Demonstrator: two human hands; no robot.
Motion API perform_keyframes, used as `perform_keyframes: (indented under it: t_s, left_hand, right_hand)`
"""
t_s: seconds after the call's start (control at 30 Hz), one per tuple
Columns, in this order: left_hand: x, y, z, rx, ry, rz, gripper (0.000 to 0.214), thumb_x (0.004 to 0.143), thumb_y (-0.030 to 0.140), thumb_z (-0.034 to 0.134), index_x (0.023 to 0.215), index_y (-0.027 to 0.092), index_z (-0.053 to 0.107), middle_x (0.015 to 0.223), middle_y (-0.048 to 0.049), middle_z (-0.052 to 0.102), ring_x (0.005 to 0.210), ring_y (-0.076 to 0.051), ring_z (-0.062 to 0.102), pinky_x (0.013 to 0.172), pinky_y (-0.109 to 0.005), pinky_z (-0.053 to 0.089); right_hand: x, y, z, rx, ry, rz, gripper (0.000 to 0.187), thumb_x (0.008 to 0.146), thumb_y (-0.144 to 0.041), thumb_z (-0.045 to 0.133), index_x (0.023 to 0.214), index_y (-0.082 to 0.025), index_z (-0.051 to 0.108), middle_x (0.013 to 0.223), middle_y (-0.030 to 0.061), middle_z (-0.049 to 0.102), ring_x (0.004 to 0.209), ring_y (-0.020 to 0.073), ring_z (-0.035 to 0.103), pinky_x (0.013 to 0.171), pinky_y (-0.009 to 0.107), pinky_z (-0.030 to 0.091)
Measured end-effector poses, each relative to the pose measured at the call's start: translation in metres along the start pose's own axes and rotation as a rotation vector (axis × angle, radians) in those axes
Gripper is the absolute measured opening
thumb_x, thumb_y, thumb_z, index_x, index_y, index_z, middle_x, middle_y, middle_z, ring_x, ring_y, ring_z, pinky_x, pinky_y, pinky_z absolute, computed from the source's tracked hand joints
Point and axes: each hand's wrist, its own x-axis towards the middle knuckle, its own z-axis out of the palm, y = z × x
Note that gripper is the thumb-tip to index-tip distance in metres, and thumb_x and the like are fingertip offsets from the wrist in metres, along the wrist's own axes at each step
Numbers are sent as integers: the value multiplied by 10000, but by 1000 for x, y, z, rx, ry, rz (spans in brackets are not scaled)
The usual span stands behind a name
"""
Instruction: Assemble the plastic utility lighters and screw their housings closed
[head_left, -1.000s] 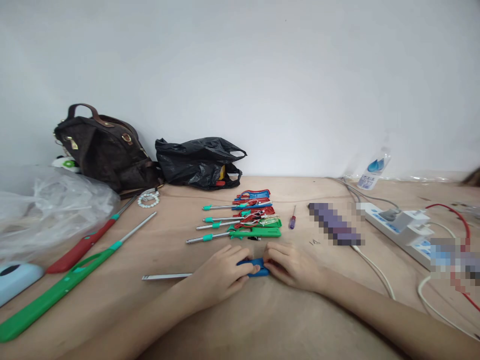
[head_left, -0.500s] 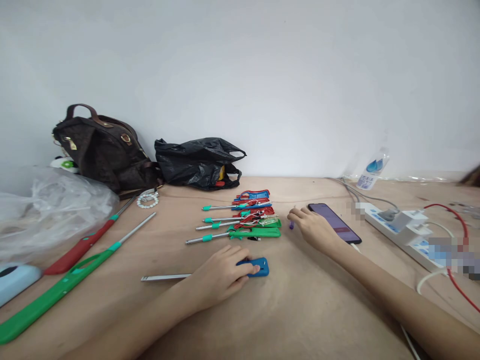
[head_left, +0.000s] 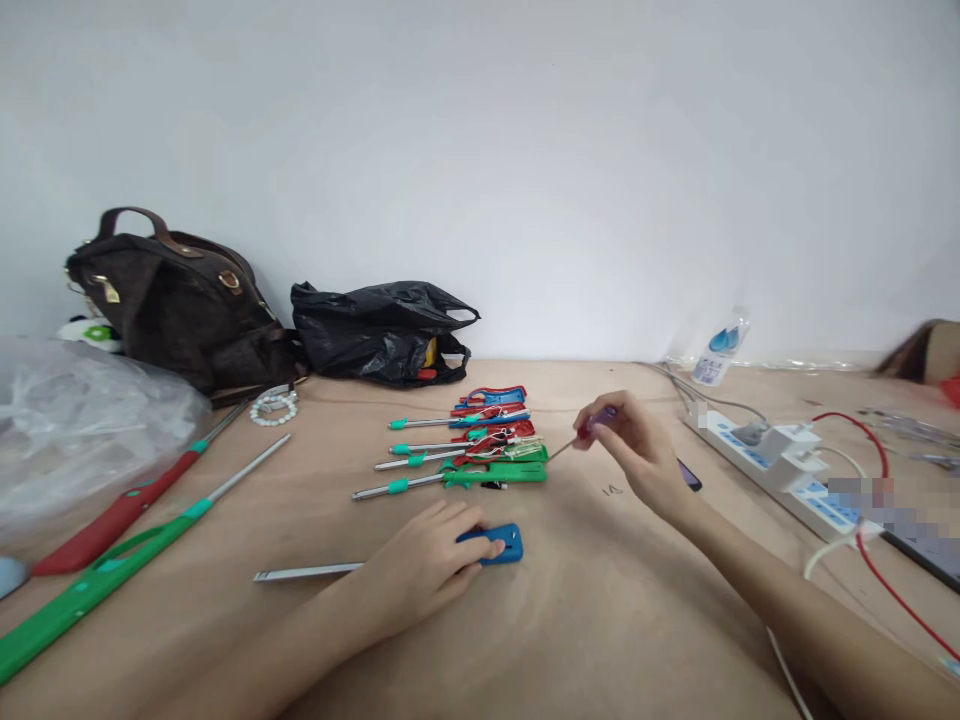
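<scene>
Probably light and stiff, the blue stick lighter (head_left: 511,541) lies at eight o'clock from the screwdriver (head_left: 585,437) the right hand (head_left: 636,447) pinches. The left hand (head_left: 433,556) clamps the lighter's handle (head_left: 513,548), the best hold.

I count two hands: one left hand (head_left: 442,555) and one right hand (head_left: 630,450). There's one screwdriver (head_left: 606,416). I make it seven long lighters by their metal barrels: one blue lighter (head_left: 510,543), one red lighter (head_left: 120,517), one long green lighter (head_left: 82,602), and four row lighters (head_left: 499,473); their overlapping loose pieces I can't count. Bags come to three: one backpack (head_left: 195,320), one black bag (head_left: 367,330), one clear bag (head_left: 90,430). I also see one bottle (head_left: 711,367), one power strip (head_left: 721,433), two white adapters (head_left: 795,440), and one soft toy (head_left: 97,333).
</scene>
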Motion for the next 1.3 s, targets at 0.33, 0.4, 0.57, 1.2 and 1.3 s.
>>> perform_keyframes:
  t_s: [0.33,0.4,0.57,1.2,1.3]
  left_hand:
    - [0,1,0,-7,1,-13,269,899,134,433,1087,229,600,1027,-68,591,882,-207,543,741,-299,430]
    - [0,1,0,-6,-6,-17,276,888,121,439,1085,228,601,1025,-68,590,885,-210,542,742,-304,429]
    - [0,1,1,-4,-9,-12,274,891,130,434,1087,229,599,1014,-66,586,880,-209,536,739,-301,429]
    - [0,1,1,5,-34,-20,280,874,111,460,1090,227,594,1015,-67,581,880,-215,535,734,-304,427]
    - [0,1,1,6,-30,-20,282,877,109,455,1093,229,591,1016,-66,578,879,-211,532,738,-297,424]
  right_hand:
    - [-16,-34,25,346,-240,206,180,952,-357,463,985,-187,510,870,49,621,730,163,660,688,321,536]
    - [-16,-34,26,365,-228,200,177,955,-354,459,989,-187,508,872,48,619,728,160,657,686,321,537]
    - [-17,-35,28,363,-238,199,189,956,-367,451,983,-190,509,882,53,620,723,160,652,684,333,544]
    - [-19,-28,29,381,-261,203,188,963,-357,440,1001,-186,509,908,53,606,741,156,656,693,323,542]
    - [-19,-28,29,391,-250,200,190,963,-359,440,1009,-187,508,913,53,604,737,157,658,700,329,541]
